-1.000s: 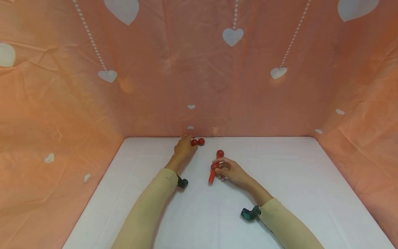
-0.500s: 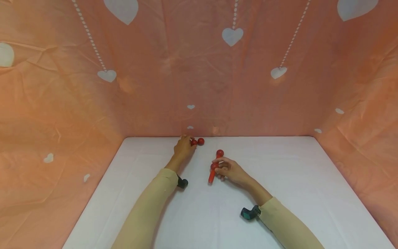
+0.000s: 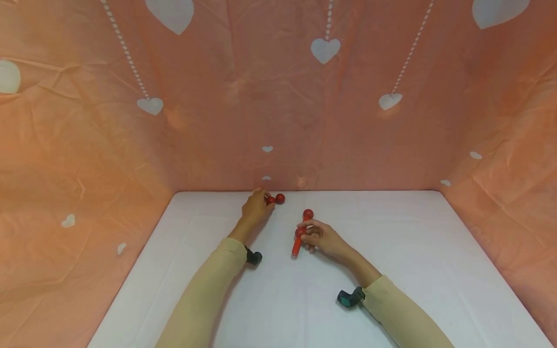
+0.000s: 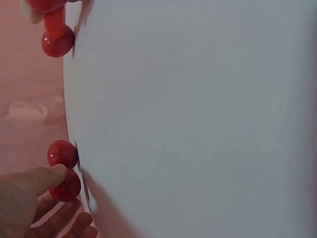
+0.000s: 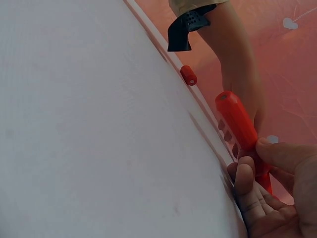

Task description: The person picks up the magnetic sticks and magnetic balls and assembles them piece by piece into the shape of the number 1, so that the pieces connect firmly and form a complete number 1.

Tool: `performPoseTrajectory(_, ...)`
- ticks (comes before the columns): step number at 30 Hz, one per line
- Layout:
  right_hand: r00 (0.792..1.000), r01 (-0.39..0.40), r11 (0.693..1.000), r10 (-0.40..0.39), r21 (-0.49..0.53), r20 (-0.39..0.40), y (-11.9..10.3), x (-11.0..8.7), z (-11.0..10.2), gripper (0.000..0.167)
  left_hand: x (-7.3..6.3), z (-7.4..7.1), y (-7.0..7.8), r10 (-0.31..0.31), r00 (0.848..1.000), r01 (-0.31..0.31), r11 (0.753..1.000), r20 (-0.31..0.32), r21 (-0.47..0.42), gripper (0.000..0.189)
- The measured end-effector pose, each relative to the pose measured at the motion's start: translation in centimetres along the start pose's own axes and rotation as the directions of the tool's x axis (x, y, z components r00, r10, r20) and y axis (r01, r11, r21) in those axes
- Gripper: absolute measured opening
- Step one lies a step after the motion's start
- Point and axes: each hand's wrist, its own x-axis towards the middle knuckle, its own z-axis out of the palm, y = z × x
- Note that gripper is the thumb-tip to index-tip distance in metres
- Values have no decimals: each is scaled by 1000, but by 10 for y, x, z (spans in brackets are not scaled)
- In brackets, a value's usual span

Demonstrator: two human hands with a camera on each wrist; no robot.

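At the table's far edge my left hand [image 3: 256, 208] pinches one of two red balls [image 3: 280, 198] that sit side by side. In the left wrist view, thumb and fingers lie around the nearer ball [image 4: 68, 187]; what joins the pair is hidden. To the right, my right hand [image 3: 324, 239] holds a red stick [image 3: 296, 247] carrying a ball at its middle and another at its far end. Thumb and fingers grip it about the middle ball. The handle [image 5: 235, 119] has a small hole in its end in the right wrist view.
A white table [image 3: 278, 304] lies under both hands, with a pink-orange heart-patterned cloth [image 3: 243, 96] behind and at the sides. In the right wrist view a short red cylinder [image 5: 188, 75] lies near the left arm. Black wrist cameras [image 3: 350, 297] hang below the sleeves.
My left hand and the two red balls have shifted very slightly left. The right hand and its red stick stay where they were.
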Motion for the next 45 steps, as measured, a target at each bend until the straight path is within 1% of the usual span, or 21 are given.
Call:
performPoseTrajectory(6, 1000, 13, 1000, -13, 5, 9, 0, 0, 0, 41, -11, -11, 3, -1, 1000, 1, 999, 9, -46, 31)
performPoseTrajectory(13, 1000, -14, 1000, 14, -11, -2, -1, -1, 1, 43, -17, -19, 2, 40, 999, -40, 997, 0, -66, 35)
performPoseTrajectory(18, 1000, -3, 1000, 3, -13, -1, -2, -1, 0, 42, -23, -21, 2, 38, 999, -36, 997, 19, -68, 34)
performPoseTrajectory(25, 1000, 5, 1000, -5, 4, 4, -1, 0, 0, 43, -35, -23, 5, 30, 998, -24, 994, 56, -106, 35)
performPoseTrajectory(30, 1000, -8, 1000, 8, -1, -1, -3, 0, 1, 45, -44, -24, 6, 47, 997, -42, 996, 63, -79, 34)
performPoseTrajectory(38, 1000, -23, 1000, 23, -11, -10, -4, -1, 1, 43, -57, -23, 9, 81, 992, -72, 993, 97, -89, 33)
performPoseTrajectory(45, 1000, -17, 1000, 17, -6, -13, -3, 0, 1, 42, -71, -23, 10, 114, 984, -104, 991, 133, -80, 32)
